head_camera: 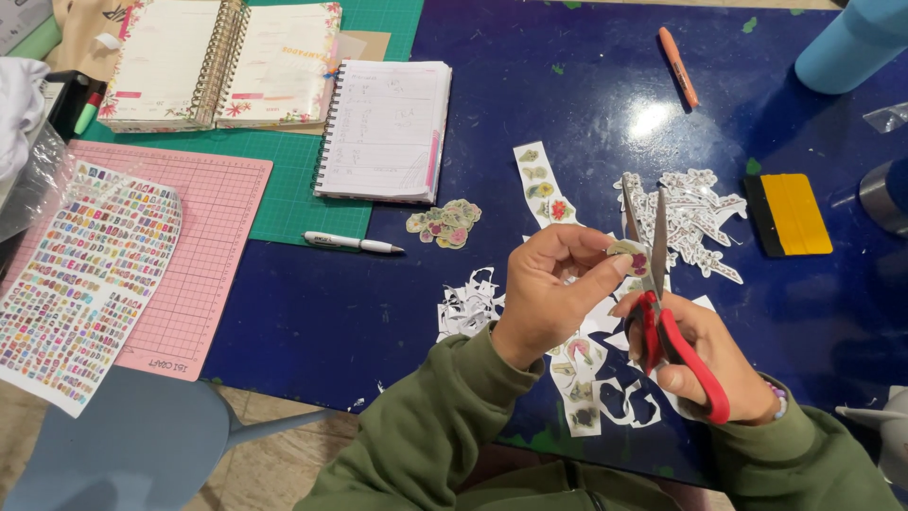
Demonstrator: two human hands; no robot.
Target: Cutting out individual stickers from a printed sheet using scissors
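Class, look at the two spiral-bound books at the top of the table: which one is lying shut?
The smaller white notebook is shut, lying right of the floral planner, which is spread open showing two pages.

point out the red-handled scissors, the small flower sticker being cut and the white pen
red-handled scissors [683,352], head view, on the red handle loop in the right hand.
small flower sticker [629,254], head view, on its middle, pinched in the left hand's fingertips.
white pen [352,243], head view, on the middle of its barrel.

Left hand [549,284] pinches a small flower sticker [628,254] between open red-handled scissors [662,312] gripped by the right hand [714,364], above the blue tabletop [331,303].
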